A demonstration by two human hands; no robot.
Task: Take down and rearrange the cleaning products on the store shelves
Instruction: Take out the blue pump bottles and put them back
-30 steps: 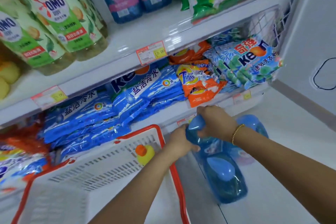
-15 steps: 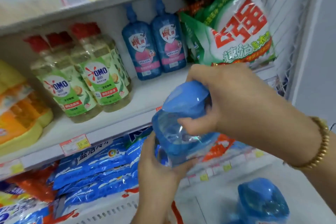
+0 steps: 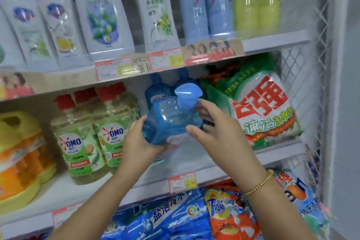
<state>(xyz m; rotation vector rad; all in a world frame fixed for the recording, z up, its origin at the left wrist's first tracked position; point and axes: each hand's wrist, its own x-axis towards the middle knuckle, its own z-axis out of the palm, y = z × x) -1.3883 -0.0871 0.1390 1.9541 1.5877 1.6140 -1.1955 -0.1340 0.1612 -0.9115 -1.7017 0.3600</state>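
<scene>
So the see-through blue plastic bottle with the pale blue cap (image 3: 171, 120) is dead centre of the frame, held in both hands in front of the white middle shelf (image 3: 214, 167). It's tipped a bit, cap end up. I honestly can't tell if its base is touching the shelf board.

The left hand (image 3: 140, 142) cups the bottle's lower left side, fingers curled under it. The right hand (image 3: 214, 128) wraps the right side just below the cap, with the thumb lying across the front. There's a gold bead bracelet (image 3: 259, 185) on that wrist.

Right behind the bottle are two darker blue bottles (image 3: 157, 89) at the back of the same shelf. Just right of them sits a big green-and-white detergent bag with red characters (image 3: 263, 111), up against the wire mesh side panel (image 3: 311, 83). To the left stand the clear OMO bottles with red caps and green labels (image 3: 93, 132), and at the far left edge some chunky yellow and orange jugs (image 3: 19, 152).

Across the top of the frame there's a row of tall white bottles (image 3: 101, 11). At the bottom, blue detergent bags (image 3: 169, 218) lie next to an orange Tide bag (image 3: 228, 216).
</scene>
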